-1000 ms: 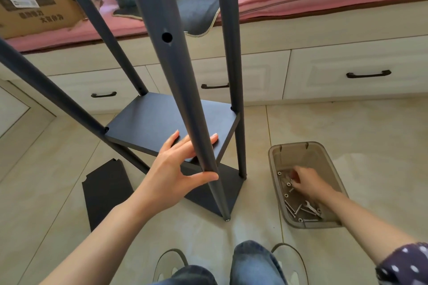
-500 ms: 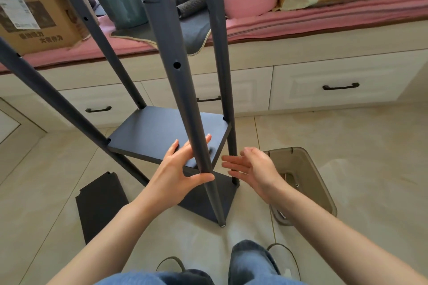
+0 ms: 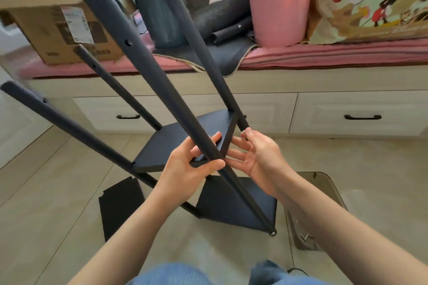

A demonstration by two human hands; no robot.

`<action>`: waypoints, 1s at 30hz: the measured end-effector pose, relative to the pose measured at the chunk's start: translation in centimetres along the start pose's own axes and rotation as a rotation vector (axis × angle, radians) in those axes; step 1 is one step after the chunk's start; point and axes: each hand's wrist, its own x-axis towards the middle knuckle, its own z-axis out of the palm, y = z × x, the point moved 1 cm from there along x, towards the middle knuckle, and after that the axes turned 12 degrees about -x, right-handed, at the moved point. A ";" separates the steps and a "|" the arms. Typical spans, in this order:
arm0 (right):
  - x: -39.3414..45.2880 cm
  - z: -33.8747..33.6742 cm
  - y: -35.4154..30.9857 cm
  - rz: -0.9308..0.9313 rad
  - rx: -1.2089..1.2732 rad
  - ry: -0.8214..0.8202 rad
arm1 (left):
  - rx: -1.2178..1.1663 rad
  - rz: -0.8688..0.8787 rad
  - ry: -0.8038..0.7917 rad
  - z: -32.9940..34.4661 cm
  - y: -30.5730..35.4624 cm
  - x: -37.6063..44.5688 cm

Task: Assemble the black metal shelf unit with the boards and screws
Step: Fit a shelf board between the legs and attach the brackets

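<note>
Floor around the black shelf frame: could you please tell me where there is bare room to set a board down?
Bare beige tile floor lies right of the grey plastic parts bin, below the white drawers; more between the loose black board and the left edge. Around both hands and the black metal shelf frame it is crowded.

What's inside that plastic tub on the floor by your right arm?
In the tub a couple of small silvery metal pieces show near its left wall. The right forearm covers most of the inside, so anything else in there can't be seen.
</note>
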 end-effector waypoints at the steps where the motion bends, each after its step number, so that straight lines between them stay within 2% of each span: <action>1: 0.2 0.8 -0.1 -0.002 -0.018 0.002 | -0.032 0.008 0.025 -0.5 0.1 -0.1; 8: 2.2 7.4 -0.1 -0.035 -0.226 -0.001 | -0.250 0.029 0.245 -4.5 -0.6 -1.2; 14: 3.7 12.4 1.4 -0.028 -0.386 -0.080 | -0.347 0.083 0.382 -8.5 -2.4 -3.3; 23: 5.5 17.3 4.2 -0.017 -0.558 -0.132 | -0.529 0.075 0.464 -12.5 -6.4 -5.8; 30: 6.0 18.5 7.0 0.018 -0.710 -0.140 | -0.686 0.015 0.545 -12.7 -10.0 -7.7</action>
